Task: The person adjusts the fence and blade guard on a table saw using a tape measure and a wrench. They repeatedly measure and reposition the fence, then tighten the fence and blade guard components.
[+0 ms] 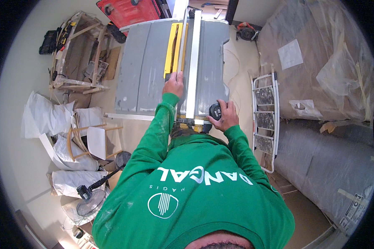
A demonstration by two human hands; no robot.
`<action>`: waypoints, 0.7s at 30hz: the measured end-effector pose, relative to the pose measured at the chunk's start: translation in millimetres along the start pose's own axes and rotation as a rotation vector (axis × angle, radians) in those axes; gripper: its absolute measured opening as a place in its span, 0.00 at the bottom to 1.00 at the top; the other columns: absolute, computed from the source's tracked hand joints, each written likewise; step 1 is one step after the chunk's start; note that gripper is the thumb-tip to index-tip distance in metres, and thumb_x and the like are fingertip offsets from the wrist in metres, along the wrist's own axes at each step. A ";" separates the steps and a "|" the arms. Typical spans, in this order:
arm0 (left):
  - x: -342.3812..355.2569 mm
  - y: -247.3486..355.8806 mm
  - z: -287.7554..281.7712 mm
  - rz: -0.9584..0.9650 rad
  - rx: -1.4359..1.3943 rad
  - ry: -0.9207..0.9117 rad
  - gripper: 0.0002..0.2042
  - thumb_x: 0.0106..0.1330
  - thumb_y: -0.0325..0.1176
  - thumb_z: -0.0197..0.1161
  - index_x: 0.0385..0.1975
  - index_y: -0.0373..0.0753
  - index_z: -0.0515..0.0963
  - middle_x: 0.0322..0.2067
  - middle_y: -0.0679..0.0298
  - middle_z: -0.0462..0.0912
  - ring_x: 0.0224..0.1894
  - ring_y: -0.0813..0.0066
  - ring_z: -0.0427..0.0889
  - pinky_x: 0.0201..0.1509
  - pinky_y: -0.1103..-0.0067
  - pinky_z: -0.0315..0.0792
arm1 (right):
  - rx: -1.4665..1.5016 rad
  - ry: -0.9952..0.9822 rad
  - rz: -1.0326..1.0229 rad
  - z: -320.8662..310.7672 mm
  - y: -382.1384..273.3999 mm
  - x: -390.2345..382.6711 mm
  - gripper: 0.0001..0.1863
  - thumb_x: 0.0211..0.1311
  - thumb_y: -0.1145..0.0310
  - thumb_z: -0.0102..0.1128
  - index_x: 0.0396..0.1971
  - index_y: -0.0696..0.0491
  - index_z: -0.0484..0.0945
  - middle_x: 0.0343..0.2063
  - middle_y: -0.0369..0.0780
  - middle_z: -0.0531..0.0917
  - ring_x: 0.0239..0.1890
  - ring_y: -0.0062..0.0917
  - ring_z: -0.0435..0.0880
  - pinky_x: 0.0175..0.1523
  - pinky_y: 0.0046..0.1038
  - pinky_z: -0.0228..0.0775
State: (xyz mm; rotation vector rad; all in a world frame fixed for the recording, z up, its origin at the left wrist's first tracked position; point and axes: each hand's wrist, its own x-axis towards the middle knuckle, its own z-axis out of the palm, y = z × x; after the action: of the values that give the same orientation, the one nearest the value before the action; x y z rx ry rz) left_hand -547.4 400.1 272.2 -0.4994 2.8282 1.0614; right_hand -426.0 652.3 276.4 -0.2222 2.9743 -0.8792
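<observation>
A grey table saw (131,70) stands in front of me, with a yellow insert (169,52) around its blade slot. My left hand (173,86) is closed at the near end of a long thin pale strip (183,43), which runs away from me beside the insert. Its fingertips partly hide what they grip. To the right of the strip, a straight silver fence (194,62) spans the table. At the table's near right edge my right hand (225,115) is wrapped round a black tape measure (215,111).
A white folding stepladder (265,114) stands right of me, beside plastic-covered stacks (311,74). On the left are a wooden frame (99,54), a white chair (96,142) and white bags (45,116). A red case (131,14) lies beyond the saw; a cable trails on the right floor.
</observation>
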 end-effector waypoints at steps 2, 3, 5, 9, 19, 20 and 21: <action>2.6 -4.4 2.3 0.027 -0.032 0.012 0.26 0.74 0.60 0.42 0.50 0.43 0.75 0.44 0.40 0.82 0.50 0.35 0.79 0.54 0.51 0.71 | 0.011 0.026 -0.009 0.7 0.2 -0.2 0.43 0.44 0.48 0.77 0.60 0.49 0.69 0.45 0.48 0.70 0.50 0.44 0.74 0.52 0.44 0.73; 3.6 -5.7 3.1 0.021 -0.037 0.016 0.26 0.74 0.59 0.43 0.50 0.43 0.76 0.44 0.40 0.82 0.50 0.35 0.79 0.54 0.51 0.71 | 0.003 0.028 -0.019 0.9 0.4 -0.3 0.43 0.44 0.48 0.77 0.60 0.49 0.69 0.45 0.48 0.70 0.50 0.44 0.74 0.52 0.44 0.73; 5.0 -7.2 4.4 0.022 -0.055 0.012 0.26 0.74 0.59 0.43 0.50 0.43 0.76 0.44 0.41 0.83 0.50 0.35 0.79 0.54 0.52 0.71 | 0.004 0.014 0.004 1.1 0.6 -0.7 0.43 0.44 0.48 0.77 0.60 0.49 0.69 0.45 0.48 0.70 0.50 0.44 0.74 0.52 0.44 0.73; 7.0 -9.6 6.6 0.051 -0.109 0.021 0.26 0.74 0.59 0.44 0.49 0.42 0.76 0.45 0.43 0.83 0.51 0.37 0.79 0.54 0.54 0.72 | 0.008 0.001 0.026 1.9 1.3 -1.9 0.43 0.44 0.49 0.77 0.60 0.48 0.69 0.46 0.48 0.70 0.50 0.45 0.74 0.52 0.44 0.73; 18.3 -27.6 15.4 0.030 -0.266 -0.061 0.27 0.74 0.59 0.46 0.51 0.39 0.77 0.45 0.45 0.83 0.51 0.44 0.80 0.55 0.60 0.72 | 0.027 0.065 0.018 6.5 3.9 -5.2 0.43 0.43 0.45 0.76 0.59 0.46 0.69 0.44 0.46 0.69 0.49 0.44 0.73 0.48 0.45 0.75; 19.0 -29.2 16.8 0.028 -0.281 -0.060 0.27 0.74 0.59 0.46 0.51 0.39 0.77 0.45 0.45 0.83 0.51 0.44 0.81 0.55 0.61 0.73 | 0.039 0.071 0.022 7.0 4.2 -5.8 0.43 0.43 0.45 0.76 0.59 0.45 0.69 0.44 0.46 0.69 0.49 0.44 0.73 0.48 0.45 0.75; 19.9 -30.3 17.8 -0.003 -0.254 -0.065 0.27 0.74 0.58 0.47 0.50 0.37 0.78 0.46 0.46 0.83 0.52 0.45 0.80 0.55 0.62 0.72 | 0.042 0.072 0.027 7.5 4.4 -6.4 0.43 0.43 0.45 0.76 0.59 0.46 0.69 0.44 0.46 0.69 0.50 0.44 0.73 0.48 0.45 0.75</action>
State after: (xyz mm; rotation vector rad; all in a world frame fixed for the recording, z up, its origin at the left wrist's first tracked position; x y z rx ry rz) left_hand -556.9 384.9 236.0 -0.4777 2.6488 1.4186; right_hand -419.7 652.9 267.6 -0.1529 3.0128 -0.9654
